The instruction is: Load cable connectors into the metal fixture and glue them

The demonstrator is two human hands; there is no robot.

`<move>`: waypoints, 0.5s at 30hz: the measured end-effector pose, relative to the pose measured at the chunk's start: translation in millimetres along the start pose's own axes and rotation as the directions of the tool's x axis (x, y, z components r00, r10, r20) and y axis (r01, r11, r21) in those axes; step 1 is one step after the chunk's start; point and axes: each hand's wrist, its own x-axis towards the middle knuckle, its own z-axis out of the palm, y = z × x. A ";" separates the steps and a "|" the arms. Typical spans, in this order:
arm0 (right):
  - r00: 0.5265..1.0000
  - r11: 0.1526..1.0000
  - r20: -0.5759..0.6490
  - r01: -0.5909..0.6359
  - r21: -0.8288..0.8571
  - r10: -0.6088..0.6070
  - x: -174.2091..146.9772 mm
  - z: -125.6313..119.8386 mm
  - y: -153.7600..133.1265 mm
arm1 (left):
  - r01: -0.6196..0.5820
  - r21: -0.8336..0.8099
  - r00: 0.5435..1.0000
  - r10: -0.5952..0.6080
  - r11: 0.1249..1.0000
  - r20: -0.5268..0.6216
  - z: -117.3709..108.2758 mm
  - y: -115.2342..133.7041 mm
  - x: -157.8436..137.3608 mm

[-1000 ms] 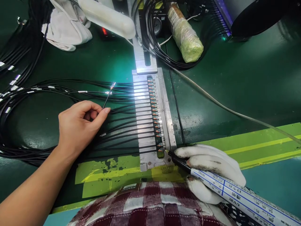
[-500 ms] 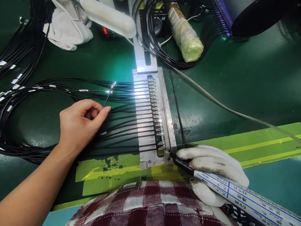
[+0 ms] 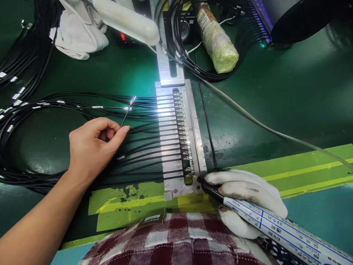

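Observation:
Between thumb and forefinger, my left hand (image 3: 95,147) pinches a thin black cable (image 3: 127,115) whose bare metal-tipped end points up. In a stained white glove, my right hand (image 3: 248,198) grips a white UV glue tube (image 3: 275,226) with a black nozzle and a fine tip. That tip is at the lowest cable end in the metal fixture (image 3: 171,147); whether it touches is too small to tell. Several black cables (image 3: 146,149) lie side by side across the fixture, their stripped orange and metal ends (image 3: 182,133) over its dark slot.
Coiled black cables (image 3: 8,147) spread over the left of the green mat. White gloves (image 3: 79,33), a white lamp-like bar (image 3: 127,22) and a plastic-wrapped roll (image 3: 217,44) lie at the back. A clear hose (image 3: 256,119) crosses the right side. Yellow tape (image 3: 129,209) lines the front edge.
My right hand has shifted slightly left with the glue tube, bringing its tip from beside the slot to the lowest cable end. My left hand holds the cable almost unmoved.

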 end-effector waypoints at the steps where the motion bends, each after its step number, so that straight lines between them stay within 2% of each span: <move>1: 1.000 1.000 0.002 0.001 0.003 -0.001 0.1 0.1 0.3 | -0.001 0.001 1.000 0.001 1.000 0.002 -0.2 0.0 0.0; 15: 1.000 1.000 -0.003 0.001 0.019 -0.001 1.6 1.3 1.7 | -0.013 0.000 1.000 0.013 1.000 0.003 -0.4 -0.2 -0.1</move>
